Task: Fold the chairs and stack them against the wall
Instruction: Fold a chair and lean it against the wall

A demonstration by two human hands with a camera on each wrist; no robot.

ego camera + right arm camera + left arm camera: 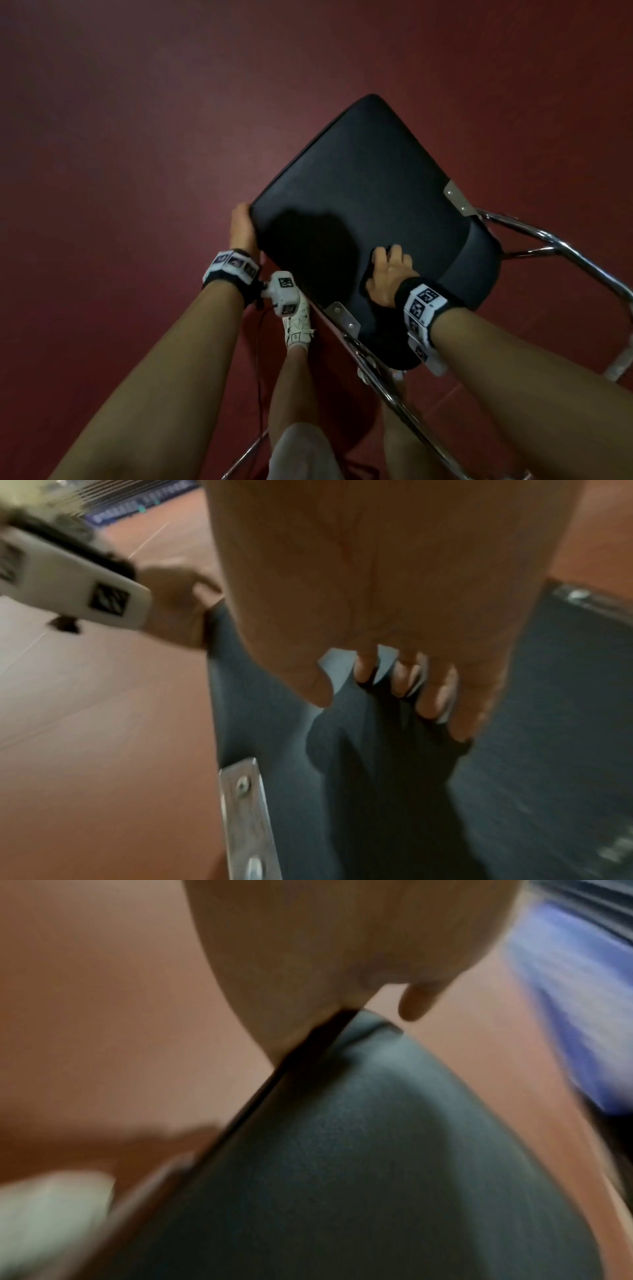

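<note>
A: Obs. — folding chair (370,219) stands on the dark red floor (137,137) directly in front of the person, black padded seat tilted up, chrome tube frame (555,246) running off to the right and below.

B: Handling estimate?

A: Steel tube, so rigid and moderately heavy, I'd judge. Vinyl-looking seat pad is likely a bit slick; pad gives, frame won't. Best holds: seat edge or tubes. Keep fingers clear of the bracket plates (342,317) near the hinges, a probable pinch point.

B: Hands?

A: Left hand (243,228) wraps the seat's near-left edge, fingers hidden behind the seat; left wrist view is blurred but shows the palm against the rim. Right hand (388,274) lies on top of the seat near its rear, fingers bent, tips pressing the pad, nothing enclosed.

B: Arms?

A: Both extended downward and forward, forearms nearly parallel, a white sneaker (298,322) planted between them.
</note>
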